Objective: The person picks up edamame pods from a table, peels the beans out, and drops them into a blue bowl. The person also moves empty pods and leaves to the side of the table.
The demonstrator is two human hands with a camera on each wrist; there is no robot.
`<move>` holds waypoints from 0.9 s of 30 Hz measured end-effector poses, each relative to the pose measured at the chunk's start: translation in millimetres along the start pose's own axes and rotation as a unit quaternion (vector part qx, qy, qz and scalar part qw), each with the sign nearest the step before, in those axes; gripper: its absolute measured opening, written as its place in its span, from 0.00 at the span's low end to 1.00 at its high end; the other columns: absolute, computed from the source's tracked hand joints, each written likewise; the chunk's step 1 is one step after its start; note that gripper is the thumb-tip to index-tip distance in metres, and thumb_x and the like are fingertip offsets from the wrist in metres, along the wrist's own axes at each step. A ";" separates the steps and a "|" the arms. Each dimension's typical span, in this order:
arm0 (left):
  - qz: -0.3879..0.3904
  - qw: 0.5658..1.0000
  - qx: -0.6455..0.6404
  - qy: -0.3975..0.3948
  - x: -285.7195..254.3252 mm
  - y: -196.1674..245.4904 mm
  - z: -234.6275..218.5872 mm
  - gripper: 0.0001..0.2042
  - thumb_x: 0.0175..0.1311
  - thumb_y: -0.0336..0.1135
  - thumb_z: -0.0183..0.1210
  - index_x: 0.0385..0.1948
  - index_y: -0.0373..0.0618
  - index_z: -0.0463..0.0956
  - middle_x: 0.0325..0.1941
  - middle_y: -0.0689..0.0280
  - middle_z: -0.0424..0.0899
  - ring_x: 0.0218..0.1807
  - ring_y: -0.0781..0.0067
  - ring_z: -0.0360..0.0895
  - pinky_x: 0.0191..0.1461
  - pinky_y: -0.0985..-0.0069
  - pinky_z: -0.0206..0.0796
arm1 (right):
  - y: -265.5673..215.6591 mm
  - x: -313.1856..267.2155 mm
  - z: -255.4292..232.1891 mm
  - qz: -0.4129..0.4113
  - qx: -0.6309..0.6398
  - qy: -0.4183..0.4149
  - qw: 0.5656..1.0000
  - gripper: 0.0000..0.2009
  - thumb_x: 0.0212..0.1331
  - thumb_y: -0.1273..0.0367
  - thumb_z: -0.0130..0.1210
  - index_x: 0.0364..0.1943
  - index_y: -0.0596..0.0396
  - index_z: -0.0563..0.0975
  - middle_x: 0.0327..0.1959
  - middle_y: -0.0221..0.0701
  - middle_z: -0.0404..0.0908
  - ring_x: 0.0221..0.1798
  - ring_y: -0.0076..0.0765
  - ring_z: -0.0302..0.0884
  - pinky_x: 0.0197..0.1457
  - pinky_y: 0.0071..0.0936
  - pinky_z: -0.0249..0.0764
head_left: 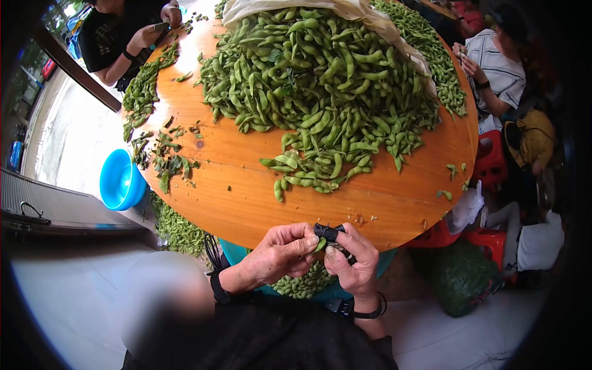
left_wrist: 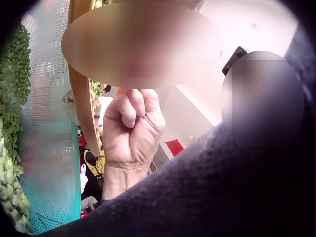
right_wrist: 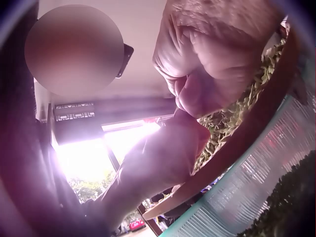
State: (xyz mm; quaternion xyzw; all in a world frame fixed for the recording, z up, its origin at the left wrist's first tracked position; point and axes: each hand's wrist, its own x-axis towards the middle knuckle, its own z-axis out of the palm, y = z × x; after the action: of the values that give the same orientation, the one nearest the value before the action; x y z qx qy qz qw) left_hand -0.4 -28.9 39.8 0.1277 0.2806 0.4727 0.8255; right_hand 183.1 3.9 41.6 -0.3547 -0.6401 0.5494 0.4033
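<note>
Low at the table's near edge, my left hand (head_left: pixel 283 254) pinches a green soybean pod (head_left: pixel 320 244) between thumb and fingers. My right hand (head_left: pixel 359 262) meets it from the other side, its curled fingers and thumb gripping the pod's other end. Black wrapping (head_left: pixel 329 232) covers a right finger, with a dark band lower down. Directly beneath the hands sits a teal basket (left_wrist: pixel 74 197) with shelled green beans (head_left: pixel 305 282). The right wrist view shows both hands meeting at the fingertips, the pod hidden there.
A large heap of pods (head_left: pixel 320 80) spills from a cloth sack on the round wooden table (head_left: pixel 234 179). Leaf scraps (head_left: pixel 169 154) lie at left, near a blue basin (head_left: pixel 122 179). Empty pods cover the floor below. People sit across the table; red stools (head_left: pixel 490 160) stand at right.
</note>
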 end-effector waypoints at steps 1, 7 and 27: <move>0.000 1.000 0.000 0.000 -0.1 -0.2 -2.0 0.08 0.74 0.36 0.54 0.34 0.44 0.72 0.22 0.72 0.71 0.17 0.85 0.57 0.20 0.81 0.45 | -1.2 -1.3 -0.8 0.066 0.078 0.002 0.995 0.11 0.57 0.79 0.57 0.45 0.65 0.79 0.29 0.31 0.72 0.25 0.26 0.73 0.28 0.23 0.69; 0.092 0.897 0.431 0.034 -15.4 1.9 -2.6 0.06 0.64 0.31 0.59 0.31 0.40 0.73 0.24 0.70 0.75 0.23 0.80 0.70 0.28 0.80 0.64 | -9.8 -6.1 -11.0 0.045 -0.085 0.052 0.994 0.10 0.58 0.78 0.57 0.43 0.66 0.78 0.26 0.31 0.73 0.24 0.26 0.73 0.27 0.23 0.68; 0.332 0.617 0.702 0.129 -6.3 37.9 -14.4 0.15 0.56 0.22 0.63 0.47 0.38 0.75 0.35 0.58 0.78 0.31 0.60 0.80 0.34 0.67 0.73 | -16.9 -31.2 -49.9 0.068 -0.199 0.271 0.939 0.10 0.54 0.80 0.62 0.40 0.67 0.77 0.29 0.38 0.71 0.27 0.31 0.73 0.28 0.26 0.68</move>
State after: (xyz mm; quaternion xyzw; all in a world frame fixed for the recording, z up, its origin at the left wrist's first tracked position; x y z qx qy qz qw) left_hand -38.2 -15.4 48.3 0.6907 0.5685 0.3853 0.2263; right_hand 241.3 -5.7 57.9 -0.6061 -0.5768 0.3198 0.4446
